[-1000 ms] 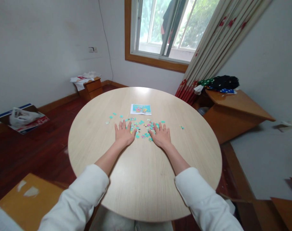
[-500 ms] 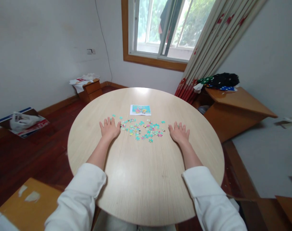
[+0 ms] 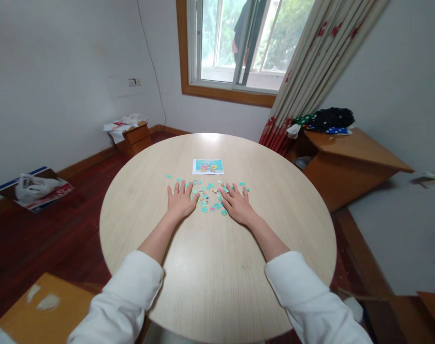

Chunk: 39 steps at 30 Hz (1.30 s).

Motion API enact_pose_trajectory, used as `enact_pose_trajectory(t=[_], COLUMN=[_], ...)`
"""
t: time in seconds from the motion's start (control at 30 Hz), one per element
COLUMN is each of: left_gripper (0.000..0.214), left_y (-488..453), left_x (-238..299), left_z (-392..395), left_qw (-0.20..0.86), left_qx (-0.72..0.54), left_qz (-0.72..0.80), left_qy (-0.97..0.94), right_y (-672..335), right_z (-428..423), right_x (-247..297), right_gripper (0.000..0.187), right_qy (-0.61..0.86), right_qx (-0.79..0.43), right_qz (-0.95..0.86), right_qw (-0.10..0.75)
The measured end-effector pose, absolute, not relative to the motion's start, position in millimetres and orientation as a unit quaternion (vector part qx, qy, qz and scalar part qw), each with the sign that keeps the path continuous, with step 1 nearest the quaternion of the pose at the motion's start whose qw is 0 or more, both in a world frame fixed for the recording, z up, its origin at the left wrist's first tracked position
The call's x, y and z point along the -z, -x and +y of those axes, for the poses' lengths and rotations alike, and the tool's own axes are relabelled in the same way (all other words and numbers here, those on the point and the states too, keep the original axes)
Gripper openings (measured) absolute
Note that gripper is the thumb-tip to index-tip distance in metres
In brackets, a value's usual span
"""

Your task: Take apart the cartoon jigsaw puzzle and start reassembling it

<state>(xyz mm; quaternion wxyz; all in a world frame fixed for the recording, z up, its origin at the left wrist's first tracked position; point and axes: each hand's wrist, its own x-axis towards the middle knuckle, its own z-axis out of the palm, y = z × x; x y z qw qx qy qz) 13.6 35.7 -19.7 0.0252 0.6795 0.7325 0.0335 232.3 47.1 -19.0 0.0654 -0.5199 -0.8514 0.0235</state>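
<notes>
Loose jigsaw puzzle pieces point(image 3: 205, 197), mostly turquoise with bits of pink and yellow, lie scattered on a round pale wooden table point(image 3: 210, 267). At the left side of the pile, my left hand point(image 3: 181, 200) rests palm down with fingers spread, over some of the pieces. My right hand point(image 3: 238, 204) lies over the pile's right part, also palm down and fingers apart. Both hands hide the pieces beneath them. Behind the pile lies a printed picture point(image 3: 208, 166) with cartoon figures on turquoise.
A wooden stool point(image 3: 47, 306) stands at the lower left. On the right, a wooden cabinet point(image 3: 356, 162) bears a heap of dark cloth point(image 3: 332, 117). Beyond the table hangs a curtain point(image 3: 303, 81) beside the window. A plastic bag point(image 3: 36, 188) lies on the left.
Both hands have moved inward from the sides of the pile. The left hand has gone right and the right hand left, each now over puzzle pieces.
</notes>
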Motion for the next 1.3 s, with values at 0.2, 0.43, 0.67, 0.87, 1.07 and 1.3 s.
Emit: enact_pose_trajectory(t=[0.2, 0.43, 0.67, 0.87, 1.07, 1.3], left_gripper=[0.066, 0.068, 0.067, 0.067, 0.066, 0.066], left_y=[-18.5, -13.4, -9.1, -9.9, -9.1, -9.5], left_x=[16.5, 14.1, 17.2, 20.5, 18.5, 17.7], left_z=[26.2, 19.8, 24.3, 25.4, 25.0, 25.3], left_qw=[0.028, 0.032, 0.027, 0.022, 0.022, 0.03], left_qx=[-0.018, -0.03, -0.033, -0.028, -0.024, -0.026], left_qz=[0.737, 0.755, 0.738, 0.737, 0.74, 0.742], left_qy=[-0.675, -0.654, -0.673, -0.675, -0.672, -0.669], right_y=[-237.7, -244.1, -241.0, -242.4, -248.3, -253.3], right_z=[41.6, 27.9, 25.9, 27.1, 30.1, 43.4], right_x=[16.5, 12.3, 13.8, 13.0, 13.5, 20.4], right_gripper=[0.054, 0.056, 0.056, 0.055, 0.044, 0.031], right_qy=[0.546, 0.548, 0.531, 0.542, 0.538, 0.558], right_qx=[-0.04, -0.047, -0.059, -0.07, -0.049, -0.02], right_qz=[-0.836, -0.834, -0.845, -0.835, -0.827, -0.804], right_qw=[0.037, 0.028, 0.035, 0.065, 0.154, 0.205])
